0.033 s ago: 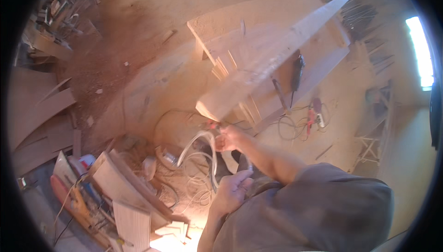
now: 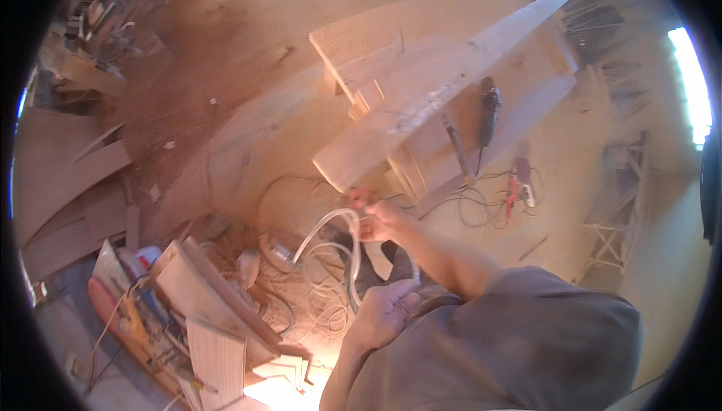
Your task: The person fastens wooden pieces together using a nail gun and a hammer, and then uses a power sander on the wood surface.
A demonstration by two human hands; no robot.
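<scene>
My right hand point(image 2: 378, 223) is closed around a small red hand tool point(image 2: 361, 198), whose exact kind is blurred. A clear hose point(image 2: 323, 219) arches beside that hand and drops toward the floor. The tool is close to the near end of a long pale wooden board point(image 2: 421, 114), which lies slantwise over a wooden worktable point(image 2: 519, 99). Lower down, close to my body, my left hand point(image 2: 387, 313) has its fingers curled; a pale stretch of hose seems to run into it, but the grip is partly hidden.
On the worktable are a black power tool point(image 2: 489, 114) and thin wood strips point(image 2: 406, 174). A red corded tool point(image 2: 515, 193) lies on the floor at right. Curved wooden pieces point(image 2: 203, 298) stand at lower left, near coiled hose point(image 2: 323, 298). Clamps and scraps point(image 2: 98, 27) fill the far left.
The view has shifted slightly. My right hand and the red tool have moved a little to the right relative to the board's near end. My left hand stays curled close to my body.
</scene>
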